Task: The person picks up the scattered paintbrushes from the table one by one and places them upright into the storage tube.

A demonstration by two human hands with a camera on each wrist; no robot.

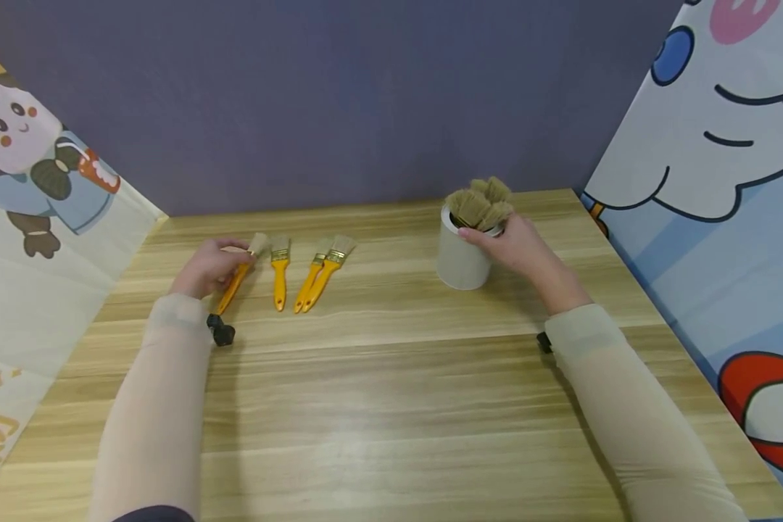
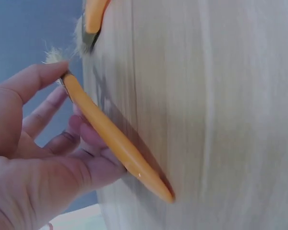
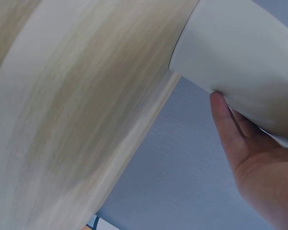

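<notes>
At the left of the table, my left hand (image 1: 210,267) pinches a flat paintbrush (image 1: 232,288) near its metal ferrule. In the left wrist view the orange handle (image 2: 115,139) slants down to the tabletop, thumb and fingers at the bristle end. To its right lies a single paintbrush (image 1: 280,283), bristles pointing away from me. Two more brushes (image 1: 326,274) lie overlapped beside that one. My right hand (image 1: 525,250) holds a white can (image 1: 463,261) near its rim, thumb in front. Several brushes (image 1: 476,206) stand in the can, bristles up, handles hidden inside.
The wood-grain table (image 1: 378,406) ends at a dark grey-blue panel (image 1: 365,109) along the back. Cartoon-printed panels stand at the left (image 1: 39,268) and right (image 1: 731,275). A small black wrist device (image 1: 222,332) sits beneath the left cuff.
</notes>
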